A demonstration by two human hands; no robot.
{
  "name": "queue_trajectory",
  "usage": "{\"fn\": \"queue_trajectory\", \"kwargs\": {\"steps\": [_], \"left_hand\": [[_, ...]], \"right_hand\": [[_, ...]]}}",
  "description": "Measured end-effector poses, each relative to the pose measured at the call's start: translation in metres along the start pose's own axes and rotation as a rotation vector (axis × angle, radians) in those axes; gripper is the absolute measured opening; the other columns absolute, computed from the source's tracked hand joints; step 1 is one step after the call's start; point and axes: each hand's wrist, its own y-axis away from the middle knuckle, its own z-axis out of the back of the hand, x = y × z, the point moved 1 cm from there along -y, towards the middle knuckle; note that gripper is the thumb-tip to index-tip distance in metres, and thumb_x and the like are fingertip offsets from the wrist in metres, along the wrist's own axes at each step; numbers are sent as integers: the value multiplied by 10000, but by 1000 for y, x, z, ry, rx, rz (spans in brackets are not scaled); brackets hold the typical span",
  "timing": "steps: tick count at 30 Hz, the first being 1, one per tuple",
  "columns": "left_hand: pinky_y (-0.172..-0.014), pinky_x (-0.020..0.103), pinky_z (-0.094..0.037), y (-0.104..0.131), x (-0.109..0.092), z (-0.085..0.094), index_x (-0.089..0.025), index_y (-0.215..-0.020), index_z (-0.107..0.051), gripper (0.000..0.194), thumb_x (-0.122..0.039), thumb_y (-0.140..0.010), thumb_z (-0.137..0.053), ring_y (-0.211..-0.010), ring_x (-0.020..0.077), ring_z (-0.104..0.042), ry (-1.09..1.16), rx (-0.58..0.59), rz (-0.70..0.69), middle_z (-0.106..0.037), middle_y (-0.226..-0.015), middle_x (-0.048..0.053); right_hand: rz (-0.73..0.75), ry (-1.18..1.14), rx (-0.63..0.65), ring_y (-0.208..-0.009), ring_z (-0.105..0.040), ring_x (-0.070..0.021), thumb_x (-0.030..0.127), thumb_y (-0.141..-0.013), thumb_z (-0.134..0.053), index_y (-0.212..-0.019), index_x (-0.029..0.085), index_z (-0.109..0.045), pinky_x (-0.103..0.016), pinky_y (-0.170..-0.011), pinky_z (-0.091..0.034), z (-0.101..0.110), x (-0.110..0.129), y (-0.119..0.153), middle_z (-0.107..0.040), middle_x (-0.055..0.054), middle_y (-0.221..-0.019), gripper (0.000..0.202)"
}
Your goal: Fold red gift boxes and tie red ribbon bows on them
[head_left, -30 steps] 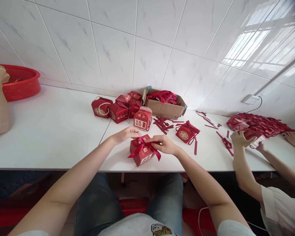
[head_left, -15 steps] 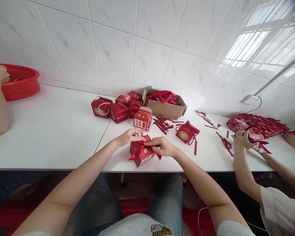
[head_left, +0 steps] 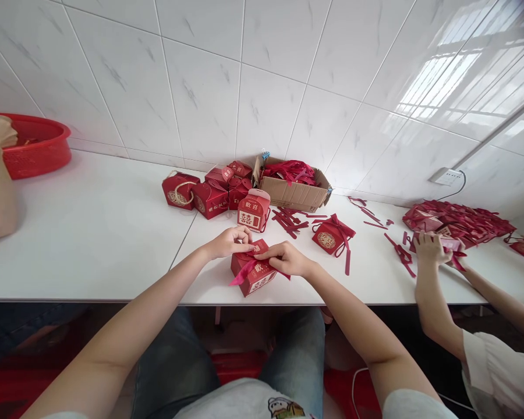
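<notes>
Before me on the white table lies a small red gift box with gold-and-white characters on it. A dark pink ribbon crosses its top, one tail hanging at the left and another at the right. My left hand is at the box's upper left edge, fingers curled and pinched at the ribbon. From the right, my right hand pinches the ribbon at the middle of the box top. The knot or loop under the fingertips is partly hidden.
Several red gift boxes stand behind, beside a cardboard box of ribbons. Loose ribbon pieces and a ribboned box lie to the right. A co-worker's hands handle another box. A red basin stands far left.
My hands stay almost in place on the ribbon; its tails have shifted slightly. The co-worker at right has turned and lowered the box in their hands.
</notes>
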Motion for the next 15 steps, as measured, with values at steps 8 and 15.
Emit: {"fn": "queue_trajectory", "kwargs": {"steps": [8, 15], "left_hand": [[-812, 328, -405, 0, 2, -1, -154, -513, -457, 445, -475, -713, -692, -802, 162, -488, 15, 1, -23, -483, -861, 24], [-804, 308, -418, 0, 3, -1, -154, -509, -439, 467, -487, -706, -701, -812, 161, -485, 40, -5, 0, -456, -852, 14]], "right_hand": [[-97, -57, 6, -730, -646, -162, 113, -745, -464, -1034, 149, -749, -259, -678, -484, 1, -1, 1, -761, -58, -922, 408], [-105, -93, 1, -609, -538, -116, 121, -731, -487, -1043, 161, -743, -231, -574, -407, -1, -4, 4, -727, -29, -785, 406]]}}
